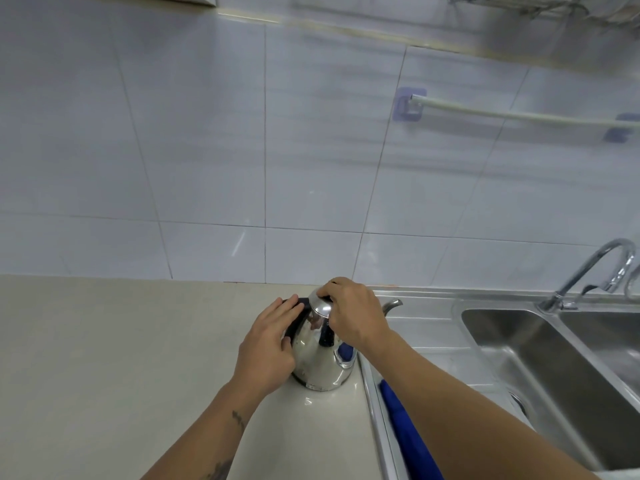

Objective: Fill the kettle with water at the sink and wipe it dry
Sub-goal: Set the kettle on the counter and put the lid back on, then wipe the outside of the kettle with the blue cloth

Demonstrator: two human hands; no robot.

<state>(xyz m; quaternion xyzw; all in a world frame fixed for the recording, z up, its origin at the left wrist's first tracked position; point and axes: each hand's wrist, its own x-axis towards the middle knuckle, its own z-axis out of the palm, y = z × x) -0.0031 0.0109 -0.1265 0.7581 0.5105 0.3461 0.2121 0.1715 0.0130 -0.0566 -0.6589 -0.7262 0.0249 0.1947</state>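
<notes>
A shiny steel kettle point(317, 355) with a black handle stands on the beige counter point(121, 358), its thin spout point(393, 304) pointing right toward the sink. My left hand point(268, 344) wraps the black handle on the kettle's left side. My right hand point(353, 311) covers the top of the kettle, fingers closed on the lid. A blue cloth point(405, 431) lies on the steel drainboard just right of the kettle, partly under my right forearm.
A steel double sink point(540, 362) fills the right side, with a curved chrome faucet point(595, 268) behind it. White tiled wall rises behind the counter, with a white towel rail point(519, 116) mounted on it. A dish rack shows at top right.
</notes>
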